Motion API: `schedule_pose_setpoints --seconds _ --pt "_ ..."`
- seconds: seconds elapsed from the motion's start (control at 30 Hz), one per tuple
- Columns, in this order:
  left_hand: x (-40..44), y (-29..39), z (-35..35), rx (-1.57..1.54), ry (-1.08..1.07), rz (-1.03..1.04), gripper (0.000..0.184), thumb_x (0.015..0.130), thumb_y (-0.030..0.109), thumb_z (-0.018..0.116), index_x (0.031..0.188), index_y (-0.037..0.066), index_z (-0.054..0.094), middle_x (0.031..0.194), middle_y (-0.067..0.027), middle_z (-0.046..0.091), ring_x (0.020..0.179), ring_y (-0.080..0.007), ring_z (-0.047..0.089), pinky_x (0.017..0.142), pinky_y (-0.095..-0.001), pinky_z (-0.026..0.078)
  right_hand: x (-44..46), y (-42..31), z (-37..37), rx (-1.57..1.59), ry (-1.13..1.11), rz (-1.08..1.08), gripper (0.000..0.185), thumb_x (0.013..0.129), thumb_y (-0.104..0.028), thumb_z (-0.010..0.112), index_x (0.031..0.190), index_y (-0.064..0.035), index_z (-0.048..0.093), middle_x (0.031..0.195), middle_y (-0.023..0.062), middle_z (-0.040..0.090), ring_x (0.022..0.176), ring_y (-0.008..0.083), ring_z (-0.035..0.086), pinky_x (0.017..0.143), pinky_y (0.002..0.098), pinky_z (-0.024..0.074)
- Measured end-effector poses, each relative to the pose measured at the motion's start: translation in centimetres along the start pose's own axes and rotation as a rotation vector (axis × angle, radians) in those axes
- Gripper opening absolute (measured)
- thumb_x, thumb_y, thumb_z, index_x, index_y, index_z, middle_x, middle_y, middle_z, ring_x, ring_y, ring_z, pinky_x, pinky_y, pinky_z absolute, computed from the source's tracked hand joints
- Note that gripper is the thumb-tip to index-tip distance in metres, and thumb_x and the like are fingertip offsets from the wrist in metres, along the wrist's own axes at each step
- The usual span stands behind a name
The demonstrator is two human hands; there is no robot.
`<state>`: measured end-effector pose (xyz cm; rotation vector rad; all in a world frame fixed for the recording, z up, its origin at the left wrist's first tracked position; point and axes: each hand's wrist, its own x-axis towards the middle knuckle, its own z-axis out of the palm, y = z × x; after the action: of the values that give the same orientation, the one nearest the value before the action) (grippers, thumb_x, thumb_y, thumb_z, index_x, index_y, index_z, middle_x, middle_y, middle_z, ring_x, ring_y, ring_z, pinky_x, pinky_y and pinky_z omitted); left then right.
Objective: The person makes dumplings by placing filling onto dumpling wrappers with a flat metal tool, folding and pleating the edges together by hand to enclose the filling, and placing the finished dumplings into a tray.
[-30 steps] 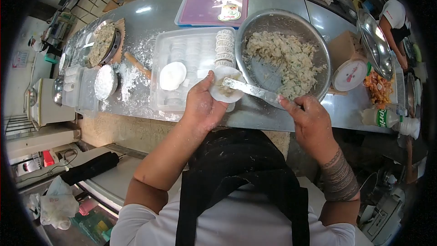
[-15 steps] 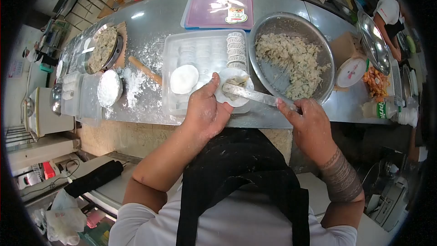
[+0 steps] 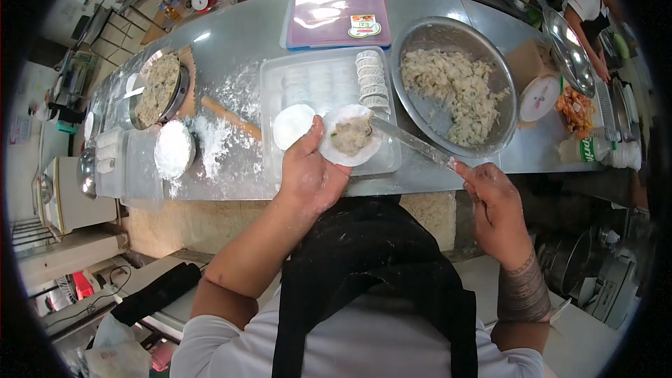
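Note:
My left hand [image 3: 308, 175] holds a round white dumpling wrapper [image 3: 372, 150] at its edge, thumb on top. A mound of pale filling [image 3: 350, 135] with green bits lies on the wrapper. My right hand [image 3: 497, 203] grips a flat metal spatula [image 3: 420, 146], its tip at the wrapper's upper right edge. Beneath them is a translucent plastic tray [image 3: 269, 75] with a row of pleated dumplings [image 3: 372, 78] along its right side. More round white wrapper dough [image 3: 292, 126] lies just left of my left thumb.
A large steel bowl [image 3: 397, 77] of filling stands right of the tray. A pink-lidded container [image 3: 329, 17] is behind it. Leftward lie a rolling pin [image 3: 231, 119], scattered flour [image 3: 217, 143] and a flour-covered round container [image 3: 174, 149]. Another person [image 3: 586, 10] is at far right.
The spatula has drawn back rightward from the wrapper's middle to its edge, uncovering the filling. My right hand has moved right and down; the left still holds the wrapper.

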<state>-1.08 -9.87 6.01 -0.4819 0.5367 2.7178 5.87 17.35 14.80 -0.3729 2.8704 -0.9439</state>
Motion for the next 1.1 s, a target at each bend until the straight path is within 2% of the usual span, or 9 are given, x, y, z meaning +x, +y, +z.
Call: schedule_pose_setpoints --seconds 0.23,0.33,0.43,0.63,0.73,0.83,0.9,1.0,1.1 --pt "-0.2 0.2 0.0 0.038 -0.07 -0.017 0.048 0.109 0.03 0.047 0.143 -0.004 0.041 0.141 -0.0238 0.054 0.136 -0.0394 0.051 0.118 -0.0578 0.038 -0.6 0.3 0.7 0.171 0.003 0.001 0.053 0.091 0.01 0.056 0.137 -0.0153 0.065 0.095 0.017 0.063 0.085 0.0328 0.064 0.08 0.0389 0.0525" --pt "-0.3 0.4 0.1 0.015 -0.083 -0.033 0.048 0.109 0.03 0.046 0.142 -0.004 0.042 0.141 -0.0237 0.054 0.136 -0.0388 0.051 0.118 -0.0576 0.038 -0.5 0.1 0.8 0.167 0.004 0.069 0.051 0.092 0.009 0.055 0.136 -0.0146 0.065 0.095 0.0165 0.063 0.085 0.0326 0.064 0.081 0.0374 0.0523" --pt "-0.3 0.2 0.2 0.04 -0.077 -0.061 0.046 0.11 0.029 0.042 0.142 -0.004 0.041 0.14 -0.0236 0.054 0.136 -0.0388 0.051 0.118 -0.057 0.039 -0.2 0.5 2.0 0.18 -0.02 -0.023 0.052 0.091 0.009 0.055 0.135 -0.0154 0.066 0.094 0.0157 0.062 0.085 0.0321 0.063 0.081 0.038 0.0524" --pt "-0.8 0.4 1.2 0.147 -0.117 -0.078 0.043 0.112 0.026 0.035 0.142 -0.005 0.04 0.139 -0.0241 0.054 0.135 -0.0389 0.052 0.117 -0.0555 0.041 2.1 0.2 0.1 -0.282 0.013 -0.221 0.057 0.083 0.007 0.06 0.133 -0.0187 0.068 0.092 0.014 0.061 0.086 0.0322 0.063 0.077 0.0437 0.0523" --pt "-0.6 0.1 1.7 0.13 0.102 -0.07 0.044 0.112 0.027 0.035 0.141 -0.006 0.042 0.139 -0.0251 0.054 0.134 -0.0391 0.052 0.117 -0.0559 0.041 2.5 0.8 -3.0 -0.388 -0.017 -0.232 0.059 0.081 0.006 0.062 0.134 -0.0197 0.067 0.093 0.0134 0.062 0.087 0.0322 0.063 0.077 0.0438 0.0524" --pt "-0.4 -0.1 1.4 0.077 0.149 -0.135 0.043 0.112 0.027 0.035 0.14 -0.006 0.043 0.138 -0.0256 0.055 0.134 -0.0386 0.052 0.116 -0.056 0.042 3.2 2.4 -3.4 -0.323 -0.047 -0.327 0.06 0.081 0.003 0.063 0.135 -0.0222 0.066 0.093 0.0128 0.062 0.087 0.0317 0.063 0.079 0.0431 0.0527" --pt "-0.4 -1.0 1.2 0.031 0.132 -0.171 0.041 0.111 0.025 0.04 0.138 -0.006 0.044 0.137 -0.0249 0.056 0.132 -0.0383 0.054 0.115 -0.056 0.042 3.6 3.8 -2.2 -0.301 -0.12 -0.384 0.058 0.083 0.003 0.062 0.135 -0.0232 0.066 0.094 0.0129 0.062 0.087 0.0325 0.064 0.079 0.044 0.0532" --pt "0.6 -1.3 -0.7 0.047 0.147 -0.155 0.04 0.106 0.021 0.049 0.137 -0.003 0.045 0.137 -0.0228 0.057 0.13 -0.0379 0.057 0.114 -0.055 0.044 4.0 5.5 -2.5 -0.165 -0.292 -0.197 0.055 0.086 0.003 0.06 0.134 -0.0226 0.066 0.098 0.0152 0.063 0.09 0.0354 0.065 0.079 0.0464 0.053" --pt "1.5 -1.3 -2.6 0.134 0.16 0.0 0.048 0.102 0.019 0.057 0.142 -0.001 0.04 0.136 -0.0228 0.057 0.129 -0.0386 0.058 0.112 -0.0533 0.047 4.6 6.8 -4.2 -0.223 -0.187 -0.039 0.05 0.087 0.002 0.058 0.132 -0.0179 0.066 0.099 0.0181 0.066 0.093 0.0378 0.066 0.081 0.0478 0.0533"
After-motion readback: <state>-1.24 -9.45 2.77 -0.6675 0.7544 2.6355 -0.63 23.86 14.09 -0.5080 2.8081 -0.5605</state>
